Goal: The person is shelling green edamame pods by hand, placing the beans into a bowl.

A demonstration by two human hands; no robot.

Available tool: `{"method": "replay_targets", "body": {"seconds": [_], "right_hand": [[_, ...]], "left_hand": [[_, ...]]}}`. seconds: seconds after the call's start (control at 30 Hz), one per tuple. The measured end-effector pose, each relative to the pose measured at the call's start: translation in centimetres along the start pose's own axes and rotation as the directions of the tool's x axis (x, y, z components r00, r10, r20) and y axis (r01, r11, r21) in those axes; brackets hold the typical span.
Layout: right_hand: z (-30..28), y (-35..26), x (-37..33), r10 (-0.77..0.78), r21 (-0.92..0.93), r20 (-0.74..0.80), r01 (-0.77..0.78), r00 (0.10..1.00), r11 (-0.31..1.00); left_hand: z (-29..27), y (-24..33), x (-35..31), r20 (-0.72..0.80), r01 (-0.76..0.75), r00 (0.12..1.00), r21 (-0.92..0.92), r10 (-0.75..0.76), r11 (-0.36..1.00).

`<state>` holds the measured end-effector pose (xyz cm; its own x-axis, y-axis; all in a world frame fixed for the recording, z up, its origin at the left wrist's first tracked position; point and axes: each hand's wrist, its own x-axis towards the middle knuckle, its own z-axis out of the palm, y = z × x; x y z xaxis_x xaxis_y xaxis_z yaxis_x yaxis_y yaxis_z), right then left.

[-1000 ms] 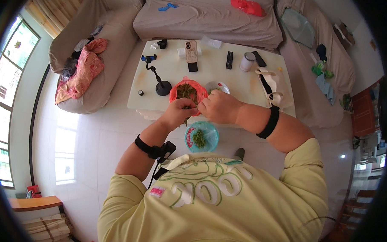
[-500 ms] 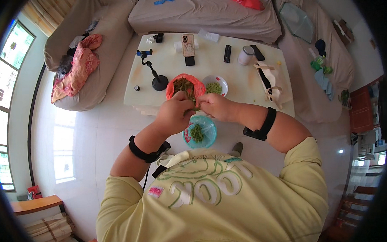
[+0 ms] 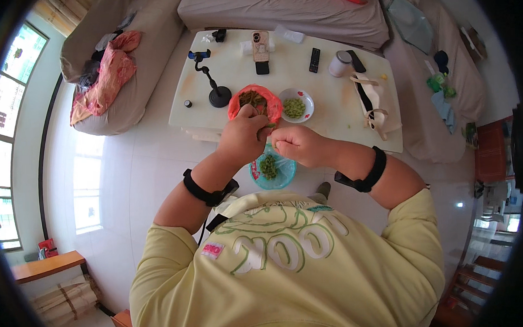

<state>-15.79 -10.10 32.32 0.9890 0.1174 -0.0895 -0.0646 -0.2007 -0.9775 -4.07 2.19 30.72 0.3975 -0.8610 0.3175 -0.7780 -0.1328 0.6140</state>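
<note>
My left hand (image 3: 246, 132) is closed over the near edge of a red plastic bag (image 3: 275, 107), holding a thin green stem or pod (image 3: 270, 126) whose kind is too small to tell. Inside the bag lies a heap of brownish-green plant pieces (image 3: 251, 98). Close by on the right, my right hand (image 3: 301, 145) has its fingers curled in a pinch; what they hold, if anything, is hidden. Beside the bag stands a white patterned plate (image 3: 309, 106) with small light-green pieces (image 3: 295, 108). Below my hands is a teal basin (image 3: 286, 180) holding green scraps (image 3: 268, 167).
On the pale table (image 3: 329, 126) are a black phone stand (image 3: 219, 96), a phone (image 3: 261, 45), a remote (image 3: 314, 60), a lidded canister (image 3: 340, 63) and a cream bag (image 3: 371, 99). Covered sofas (image 3: 279, 16) surround the table. My foot (image 3: 323, 188) is right of the basin.
My right hand has drawn down and slightly away from my left hand, opening a gap between them. The whole view has shifted slightly.
</note>
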Motion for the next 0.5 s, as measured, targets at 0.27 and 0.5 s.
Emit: {"method": "replay_targets", "body": {"seconds": [0.27,0.5], "right_hand": [[1.1,-3.9,-1.3,-0.217,-0.251,0.099,0.235,0.971,0.939],[0.1,4.6,-0.3,0.182,-0.722,0.093,-0.060,0.979,0.690]], "left_hand": [[1.0,-4.4,-0.5,-0.122,-0.044,0.992,-0.070,0.036,0.997],[-0.9,-3.8,-0.3,0.552,0.558,0.776,-0.826,-0.306,-0.076]]}}
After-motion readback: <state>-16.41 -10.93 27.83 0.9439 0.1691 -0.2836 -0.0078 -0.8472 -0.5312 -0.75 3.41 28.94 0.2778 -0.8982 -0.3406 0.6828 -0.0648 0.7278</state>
